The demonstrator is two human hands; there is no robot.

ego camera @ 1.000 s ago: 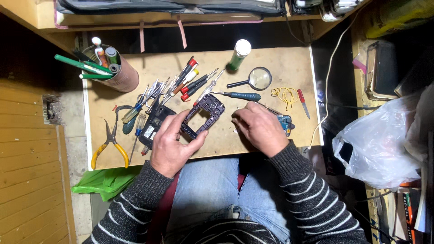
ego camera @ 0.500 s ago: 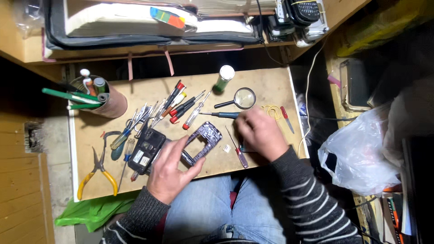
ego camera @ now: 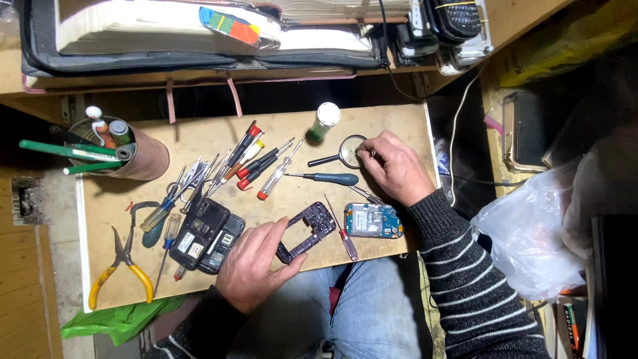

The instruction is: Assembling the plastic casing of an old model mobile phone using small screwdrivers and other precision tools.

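Left hand: the left hand (ego camera: 256,262) lay on the wooden board (ego camera: 199,139), its fingers curled around a dark phone frame (ego camera: 307,231) and gripping it at the lower left end.
Phone frame: it rested flat on the board, near the front edge, tilted up to the right, just left of a blue circuit board (ego camera: 373,220).
Right hand: the right hand (ego camera: 393,166) rested at the board's right side, fingertips pinched narrowly together at the rim of a magnifying glass (ego camera: 344,153); whether they held anything small could not be told.
Between the hands: a teal-handled screwdriver (ego camera: 329,178) lay just left of the right hand, and a small red-handled screwdriver (ego camera: 343,234) lay between frame and circuit board.
Left of the left hand: a black phone body (ego camera: 207,234) touched the hand's side; yellow-handled pliers (ego camera: 121,264) lay farther left.
Back left: a round cup (ego camera: 136,156) held green pens.
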